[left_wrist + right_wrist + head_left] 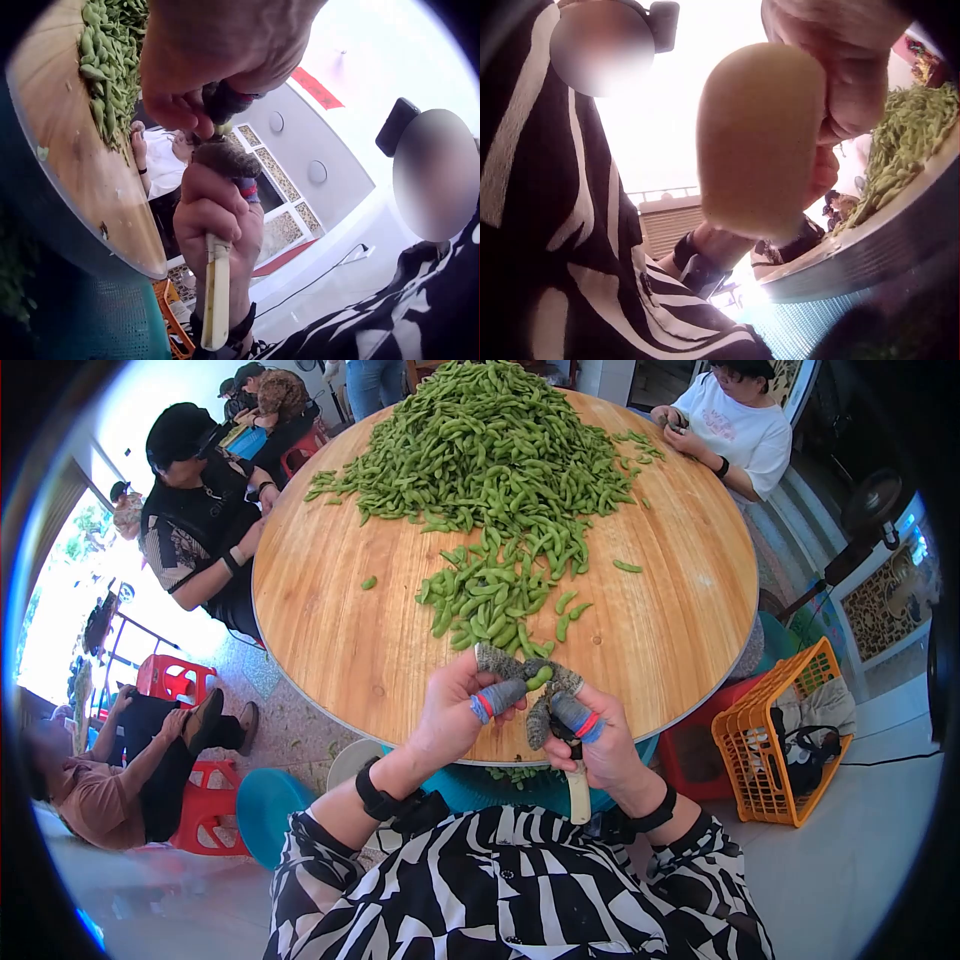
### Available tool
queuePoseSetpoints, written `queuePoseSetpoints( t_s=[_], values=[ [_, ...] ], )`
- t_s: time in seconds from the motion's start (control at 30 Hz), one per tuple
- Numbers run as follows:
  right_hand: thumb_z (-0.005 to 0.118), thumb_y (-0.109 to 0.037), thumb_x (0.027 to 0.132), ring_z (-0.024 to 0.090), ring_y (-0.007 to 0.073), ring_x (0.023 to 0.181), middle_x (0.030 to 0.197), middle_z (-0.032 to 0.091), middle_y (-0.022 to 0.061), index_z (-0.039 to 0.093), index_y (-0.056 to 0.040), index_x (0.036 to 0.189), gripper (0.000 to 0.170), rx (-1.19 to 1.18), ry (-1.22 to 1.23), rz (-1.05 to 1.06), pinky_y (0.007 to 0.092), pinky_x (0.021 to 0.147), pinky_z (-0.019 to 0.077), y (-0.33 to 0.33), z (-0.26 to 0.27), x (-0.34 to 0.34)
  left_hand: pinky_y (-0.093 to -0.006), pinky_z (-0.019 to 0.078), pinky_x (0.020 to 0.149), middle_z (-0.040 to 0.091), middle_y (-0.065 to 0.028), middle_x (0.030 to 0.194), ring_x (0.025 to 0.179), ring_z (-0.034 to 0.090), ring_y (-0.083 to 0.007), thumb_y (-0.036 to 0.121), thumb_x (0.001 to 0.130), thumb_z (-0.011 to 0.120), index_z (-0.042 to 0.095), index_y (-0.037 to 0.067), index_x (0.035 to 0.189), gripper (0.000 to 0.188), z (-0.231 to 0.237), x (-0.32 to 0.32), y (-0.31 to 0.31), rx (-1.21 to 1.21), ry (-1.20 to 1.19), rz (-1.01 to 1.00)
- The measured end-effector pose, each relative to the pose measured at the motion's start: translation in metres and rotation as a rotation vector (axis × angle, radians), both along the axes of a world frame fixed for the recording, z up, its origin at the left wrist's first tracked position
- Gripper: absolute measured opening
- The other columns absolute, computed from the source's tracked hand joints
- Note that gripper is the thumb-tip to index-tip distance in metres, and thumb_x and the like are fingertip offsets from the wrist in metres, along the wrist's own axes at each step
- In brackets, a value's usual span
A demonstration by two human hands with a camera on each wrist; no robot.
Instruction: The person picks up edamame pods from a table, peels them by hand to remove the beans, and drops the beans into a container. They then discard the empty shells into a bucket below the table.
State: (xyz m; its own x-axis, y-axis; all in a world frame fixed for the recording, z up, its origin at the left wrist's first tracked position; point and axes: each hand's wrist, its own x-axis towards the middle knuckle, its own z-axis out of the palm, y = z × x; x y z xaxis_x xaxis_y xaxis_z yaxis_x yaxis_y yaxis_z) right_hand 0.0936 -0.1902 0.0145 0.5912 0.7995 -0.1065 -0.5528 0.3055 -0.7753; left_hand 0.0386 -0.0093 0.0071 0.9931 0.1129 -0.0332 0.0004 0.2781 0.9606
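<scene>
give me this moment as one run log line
left hand: pinches green pod | right hand: grips cream handle | pod pile: on round wooden table

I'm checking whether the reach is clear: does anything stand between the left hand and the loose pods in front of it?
Nothing visible does. In the head view, the nearest loose pods lie on the wooden table just beyond the left hand, which pinches a green pod.
</scene>
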Motion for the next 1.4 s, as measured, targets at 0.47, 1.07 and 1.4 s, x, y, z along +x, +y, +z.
queuePoseSetpoints(
  t_s=[0.47, 1.07, 1.4],
  values=[
    [0.042, -0.019, 0.097, 0.044, 0.0066, 0.050, 0.083, 0.058, 0.0114, 0.048, -0.0028, 0.124, 0.032, 0.163, 0.172, 0.163, 0.0177, 0.039, 0.0345, -0.008, -0.004, 0.008, -0.0275, 0.0485, 0.052, 0.064, -0.0120, 0.082, 0.065, 0.063, -0.0184, 0.010, 0.088, 0.060, 0.054, 0.001, 0.104, 0.019, -0.006, -0.002, 0.002, -0.715, 0.074, -0.270],
    [0.052, -0.019, 0.093, 0.049, 0.0088, 0.046, 0.072, 0.059, 0.0075, 0.053, -0.0016, 0.113, 0.027, -0.071, -0.018, -0.024, 0.0190, 0.037, 0.0337, -0.005, 0.005, -0.004, -0.0328, 0.0467, 0.059, 0.062, -0.0142, 0.078, 0.066, 0.061, -0.0275, 0.002, 0.078, 0.067, 0.060, 0.001, 0.102, 0.025, 0.016, -0.017, 0.002, 0.791, -0.378, -0.014],
    [0.068, -0.006, 0.081, 0.046, 0.0055, 0.047, 0.068, 0.057, 0.0033, 0.058, 0.0000, 0.093, 0.017, -0.216, -0.318, -0.027, 0.0194, 0.040, 0.0323, -0.004, 0.008, 0.014, -0.0265, 0.0422, 0.048, 0.059, -0.0059, 0.070, 0.054, 0.054, -0.0149, 0.009, 0.089, 0.059, 0.059, 0.002, 0.098, 0.012, 0.012, -0.022, -0.003, 0.129, 0.087, -0.245]
  ],
)
